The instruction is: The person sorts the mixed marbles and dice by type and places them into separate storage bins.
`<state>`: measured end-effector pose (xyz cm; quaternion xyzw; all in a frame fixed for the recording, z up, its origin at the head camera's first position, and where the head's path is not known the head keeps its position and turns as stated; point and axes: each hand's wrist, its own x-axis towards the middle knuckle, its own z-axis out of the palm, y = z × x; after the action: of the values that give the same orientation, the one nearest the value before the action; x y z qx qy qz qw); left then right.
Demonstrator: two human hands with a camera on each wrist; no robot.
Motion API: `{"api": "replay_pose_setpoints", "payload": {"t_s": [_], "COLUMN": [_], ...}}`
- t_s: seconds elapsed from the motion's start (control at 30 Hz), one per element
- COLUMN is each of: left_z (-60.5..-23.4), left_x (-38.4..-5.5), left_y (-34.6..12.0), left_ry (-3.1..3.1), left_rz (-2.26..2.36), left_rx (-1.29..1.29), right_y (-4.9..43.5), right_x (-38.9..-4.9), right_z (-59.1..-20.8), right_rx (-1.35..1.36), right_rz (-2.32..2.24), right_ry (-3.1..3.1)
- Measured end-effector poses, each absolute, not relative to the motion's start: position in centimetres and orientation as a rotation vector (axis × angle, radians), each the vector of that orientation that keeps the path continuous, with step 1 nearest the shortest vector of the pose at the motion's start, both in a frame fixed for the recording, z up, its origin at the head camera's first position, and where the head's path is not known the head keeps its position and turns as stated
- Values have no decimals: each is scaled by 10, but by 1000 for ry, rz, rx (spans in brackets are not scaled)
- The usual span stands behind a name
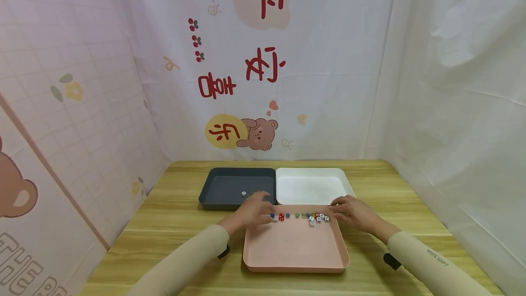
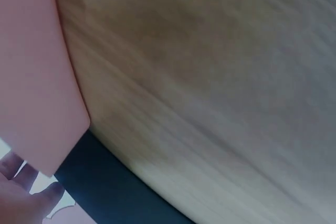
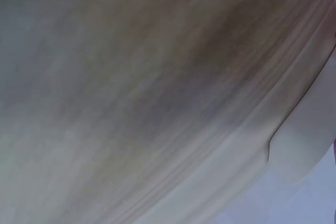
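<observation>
My left hand (image 1: 254, 210) reaches over the far left corner of the pink tray (image 1: 296, 250), fingers apart and loosely bent. In the left wrist view part of this hand (image 2: 23, 192) shows beyond the tray's wall. Close to its fingertips lie a red die (image 1: 281, 217) and a white die (image 1: 276, 219). My right hand (image 1: 355, 213) is at the tray's far right corner, fingertips over the rim. A pale speck shows at those fingertips; I cannot tell whether it is a held die. Several white dice (image 1: 312, 221) and small coloured dice (image 1: 297, 215) line the tray's far side.
Behind the pink tray stand a dark grey tray (image 1: 218, 204) on the left and a white tray (image 1: 316, 186) on the right, side by side. One white die (image 1: 244, 193) lies in the dark tray. Printed cloth (image 1: 328, 81) hangs around the wooden table (image 1: 176, 223).
</observation>
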<state>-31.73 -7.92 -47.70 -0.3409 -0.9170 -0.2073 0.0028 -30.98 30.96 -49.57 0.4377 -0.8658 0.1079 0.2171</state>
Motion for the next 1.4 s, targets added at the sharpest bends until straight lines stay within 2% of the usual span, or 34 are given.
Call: {"api": "replay_pose_setpoints", "payload": {"t_s": [0.67, 1.4], "left_z": [-484, -488], "left_x": [-317, -315], "left_y": [-63, -61], "left_ry": [-2919, -2904], "left_rz": [-326, -350], "left_rx": [-1010, -1032], "right_y": [310, 310], "right_x": [-311, -308], "right_z": [-500, -498], "right_rx": [1176, 1182], "right_rz": [306, 311], "right_ry": [-2440, -2467]}}
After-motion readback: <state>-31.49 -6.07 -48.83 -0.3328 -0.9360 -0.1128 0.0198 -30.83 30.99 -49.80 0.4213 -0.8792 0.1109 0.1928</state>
